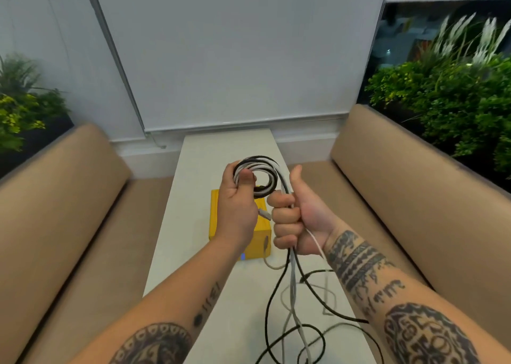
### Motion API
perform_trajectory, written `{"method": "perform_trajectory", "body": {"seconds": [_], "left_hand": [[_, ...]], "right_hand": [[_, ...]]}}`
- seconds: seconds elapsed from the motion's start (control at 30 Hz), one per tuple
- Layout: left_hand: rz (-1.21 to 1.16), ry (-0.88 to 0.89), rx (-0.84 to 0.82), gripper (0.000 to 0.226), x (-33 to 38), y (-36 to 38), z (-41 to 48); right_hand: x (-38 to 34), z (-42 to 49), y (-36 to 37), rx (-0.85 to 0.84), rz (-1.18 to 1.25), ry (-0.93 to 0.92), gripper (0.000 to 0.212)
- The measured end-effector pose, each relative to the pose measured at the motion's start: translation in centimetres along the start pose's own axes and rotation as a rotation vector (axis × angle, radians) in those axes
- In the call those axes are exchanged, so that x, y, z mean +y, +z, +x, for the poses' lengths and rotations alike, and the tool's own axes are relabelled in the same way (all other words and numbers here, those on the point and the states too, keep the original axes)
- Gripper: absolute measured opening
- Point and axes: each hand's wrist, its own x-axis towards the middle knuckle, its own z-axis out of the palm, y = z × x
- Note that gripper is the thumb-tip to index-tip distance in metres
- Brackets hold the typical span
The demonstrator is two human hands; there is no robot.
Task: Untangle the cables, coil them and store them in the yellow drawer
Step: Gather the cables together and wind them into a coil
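While the coil is pinched in the left grip above the drawer, the cables are clenched in the right grip just beside it. Below that fist the slack is trailed nearward across the tabletop, tangled.

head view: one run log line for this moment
left hand: holds coil of black and white cables | right hand: grips trailing cables | yellow box drawer: on white table behind hands | stage: coiling
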Motion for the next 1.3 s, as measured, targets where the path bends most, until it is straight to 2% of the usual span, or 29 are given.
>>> {"method": "perform_trajectory", "body": {"seconds": [0.1, 0.3, 0.4, 0.5, 0.63, 0.77, 0.83, 0.87, 0.97, 1.03, 1.13, 1.23, 1.3], "left_hand": [[-0.082, -0.150, 0.070, 0.022, -1.1, 0.7, -0.1], [-0.167, -0.258, 0.095, 0.023, -1.3, 1.0, -0.3], [-0.180, -0.275, 0.070, 0.024, -1.5, 0.9, -0.4], [-0.168, -0.259, 0.035, 0.025, -1.4, 0.7, -0.5], [-0.134, -0.230, 0.024, 0.025, -1.4, 0.4, -0.3], [-0.123, -0.191, -0.004, 0.026, -1.2, 0.2, -0.2], [-0.097, -0.166, -0.018, 0.028, -1.1, 0.1, -0.3], [-0.091, -0.152, -0.019, 0.029, -0.9, 0.2, -0.3], [-0.093, -0.161, -0.005, 0.030, -0.5, 0.5, -0.4], [-0.101, -0.206, 0.030, 0.037, -0.3, 0.7, -0.5], [-0.110, -0.272, 0.070, 0.050, -0.7, 0.8, -0.7], [-0.106, -0.298, 0.057, 0.048, -1.1, 0.8, -0.6], [-0.106, -0.335, 0.016, 0.042, -1.3, 0.6, -0.5]], "right_hand": [[-0.1, 0.0, 0.9, 0.069, -0.032, -0.061, 0.070], [-0.6, 0.2, 0.2, 0.172, -0.233, -0.053, 0.063], [-0.9, 0.1, 0.1, 0.255, -0.403, -0.052, 0.071], [-0.9, 0.3, 0.1, 0.412, -0.589, -0.062, 0.082], [-0.6, 0.6, 0.2, 0.480, -0.627, -0.050, 0.090], [-0.1, 0.6, 0.3, 0.592, -0.712, -0.105, 0.084], [0.3, 0.8, 0.2, 0.660, -0.802, -0.211, 0.083], [0.6, 0.9, 0.1, 0.674, -0.824, -0.280, 0.075], [1.1, 1.1, 0.5, 0.651, -0.806, -0.448, 0.047], [1.4, 1.4, 0.4, 0.608, -0.763, -0.509, 0.056], [2.0, 1.5, 0.6, 0.547, -0.763, -0.548, 0.060], [2.1, 1.7, 0.9, 0.563, -0.673, -0.553, 0.038], [1.6, 2.0, 0.4, 0.614, -0.722, -0.535, 0.035]]}}
